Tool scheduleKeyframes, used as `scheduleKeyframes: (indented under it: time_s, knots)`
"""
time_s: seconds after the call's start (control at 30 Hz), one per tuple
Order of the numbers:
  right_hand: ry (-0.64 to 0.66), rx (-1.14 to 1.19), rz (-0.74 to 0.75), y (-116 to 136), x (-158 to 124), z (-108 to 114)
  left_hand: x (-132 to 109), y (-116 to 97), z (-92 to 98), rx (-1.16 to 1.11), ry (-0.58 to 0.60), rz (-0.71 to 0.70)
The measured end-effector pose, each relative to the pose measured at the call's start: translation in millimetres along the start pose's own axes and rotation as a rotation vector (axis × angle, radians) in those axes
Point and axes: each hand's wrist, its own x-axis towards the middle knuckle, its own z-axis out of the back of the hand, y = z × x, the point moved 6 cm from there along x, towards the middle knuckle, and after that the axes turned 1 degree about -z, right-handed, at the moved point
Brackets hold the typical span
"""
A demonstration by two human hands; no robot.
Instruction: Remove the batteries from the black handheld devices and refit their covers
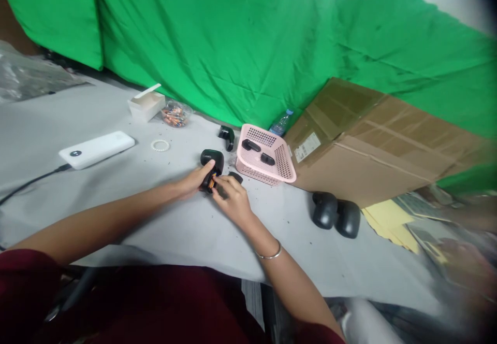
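The left hand (pixel 196 181) is gripping a black plastic handheld housing (pixel 212 160), its fingers curled closed around the body, over the tabletop (pixel 116 219). The right hand (pixel 233 200) is pinching an orange-banded battery (pixel 212 181) at the housing's open end, its fingers nearly closed. A loose black part (pixel 235 177) is lying just beyond the right hand, near a pink plastic basket (pixel 237 163), while a clear bag of batteries (pixel 175 114) is resting farther off.
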Motion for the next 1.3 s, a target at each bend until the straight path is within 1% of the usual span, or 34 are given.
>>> scheduleKeyframes:
  time_s: [0.07, 0.17, 0.3, 0.43, 0.5, 0.57, 0.63, 0.67, 0.73, 0.8, 0.83, 0.9, 0.97, 1.03, 1.1, 1.2, 1.27, 1.3]
  knots:
    - [-0.003, -0.013, 0.019, 0.4, -1.2, -3.7, 1.6, 0.5, 0.9, 0.046, 0.005, -0.014]
    - [0.012, -0.019, 0.037, -0.4, -2.5, -9.4, 3.4, -0.7, 2.1, 0.046, 0.009, -0.041]
    - [0.033, -0.013, 0.046, -0.6, -2.5, -13.5, 3.3, -2.2, 3.3, 0.046, -0.026, -0.036]
    - [0.014, -0.034, 0.035, -0.5, -1.9, -15.2, 3.2, -3.8, 3.3, 0.072, -0.053, -0.023]
    - [0.007, -0.041, 0.025, -0.5, -1.5, -16.5, 4.3, -5.7, 4.6, 0.112, -0.066, -0.046]
    - [0.005, -0.007, 0.012, -0.3, -0.4, -17.5, 5.5, -8.7, 6.5, 0.185, -0.078, -0.106]
    - [-0.009, 0.078, -0.052, -3.1, 1.3, -17.2, 5.8, -11.3, 6.7, 0.268, -0.069, -0.188]
    - [-0.020, 0.135, -0.123, -7.2, 1.9, -16.9, 5.6, -11.6, 6.1, 0.296, -0.058, -0.224]
    - [-0.038, 0.241, -0.343, -20.6, 0.8, -18.0, 4.6, -9.9, 5.0, 0.309, -0.039, -0.273]
    - [-0.030, 0.322, -0.576, -35.1, -4.1, -22.1, 3.1, -7.0, 4.1, 0.264, -0.028, -0.305]
    - [-0.017, 0.359, -0.662, -40.7, -6.7, -24.7, 2.3, -5.7, 3.4, 0.231, -0.018, -0.322]
    - [0.018, 0.449, -0.755, -47.4, -10.1, -30.2, 0.5, -4.0, 0.7, 0.180, 0.022, -0.360]
    - [0.059, 0.556, -0.779, -49.4, -10.9, -35.2, -0.7, -1.7, -2.0, 0.157, 0.068, -0.373]
    - [0.086, 0.634, -0.782, -48.6, -10.5, -37.5, -0.5, 2.5, -3.3, 0.134, 0.099, -0.337]
    - [0.101, 0.663, -0.773, -46.2, -9.2, -37.2, 0.4, 7.2, -4.4, 0.104, 0.129, -0.284]
    - [0.116, 0.627, -0.748, -41.8, -6.7, -33.9, 0.7, 9.0, -8.2, 0.104, 0.192, -0.277]
    - [0.116, 0.573, -0.727, -39.9, -4.9, -30.7, 0.6, 7.0, -9.8, 0.144, 0.198, -0.307]
    - [0.119, 0.551, -0.717, -39.5, -4.2, -29.5, 0.5, 5.5, -10.0, 0.166, 0.183, -0.323]
